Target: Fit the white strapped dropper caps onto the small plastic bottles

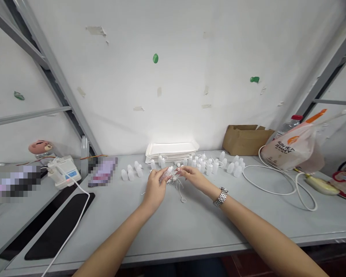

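In the middle of the grey table, my left hand (155, 189) is closed around a small translucent plastic bottle (167, 171), its tip pointing up and to the right. Just to the right, my right hand (196, 179) is closed in a pinch on thin white string beside the bottle's top; the exact grip is too small to make out. Loose white strings (180, 187) trail onto the table below the hands, one ending in a loop. More small white bottles (210, 168) stand in a group behind my right hand, and several others (130, 174) stand to the left.
A stack of white trays (173, 147) rests against the wall. At the back right are a cardboard box (246, 140), a white cable (265, 192) in loops and a plastic bag (291, 148). On the left lie a black mat (60, 227) and a white device (65, 171) with a cord.
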Tool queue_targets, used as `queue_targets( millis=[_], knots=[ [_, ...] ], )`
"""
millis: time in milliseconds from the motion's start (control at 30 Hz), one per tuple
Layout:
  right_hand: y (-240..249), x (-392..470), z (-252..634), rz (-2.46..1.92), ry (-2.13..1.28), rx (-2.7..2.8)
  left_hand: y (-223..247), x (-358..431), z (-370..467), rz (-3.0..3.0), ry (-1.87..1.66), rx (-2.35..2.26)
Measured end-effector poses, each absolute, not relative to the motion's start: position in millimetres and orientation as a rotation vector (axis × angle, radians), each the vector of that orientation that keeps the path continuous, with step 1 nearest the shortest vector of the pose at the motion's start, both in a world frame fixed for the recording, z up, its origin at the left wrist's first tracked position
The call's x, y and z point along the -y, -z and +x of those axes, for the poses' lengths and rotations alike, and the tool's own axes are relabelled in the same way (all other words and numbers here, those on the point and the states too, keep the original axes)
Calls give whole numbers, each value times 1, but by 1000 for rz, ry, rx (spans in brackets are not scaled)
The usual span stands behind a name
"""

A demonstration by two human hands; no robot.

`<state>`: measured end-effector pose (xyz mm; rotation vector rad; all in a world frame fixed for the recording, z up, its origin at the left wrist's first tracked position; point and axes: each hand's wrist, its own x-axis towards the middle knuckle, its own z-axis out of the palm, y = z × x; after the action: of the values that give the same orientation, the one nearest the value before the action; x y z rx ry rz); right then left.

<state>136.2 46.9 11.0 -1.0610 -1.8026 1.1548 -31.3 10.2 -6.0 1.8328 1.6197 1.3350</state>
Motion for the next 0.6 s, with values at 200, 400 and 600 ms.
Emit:
queue_targets(
  millis=[200,400,600],
  knots=[
    [-11,-45,136,-1018,-1299,1694,10,-20,-34,1388,-1428,-1492],
    [-15,-44,137,-817,-1398,1500,9,-20,-30,1296,-1390,-1385],
    [-16,-40,136,-767,-1405,1464,5,-15,-27,1372,-1421,-1403]
  ],
)
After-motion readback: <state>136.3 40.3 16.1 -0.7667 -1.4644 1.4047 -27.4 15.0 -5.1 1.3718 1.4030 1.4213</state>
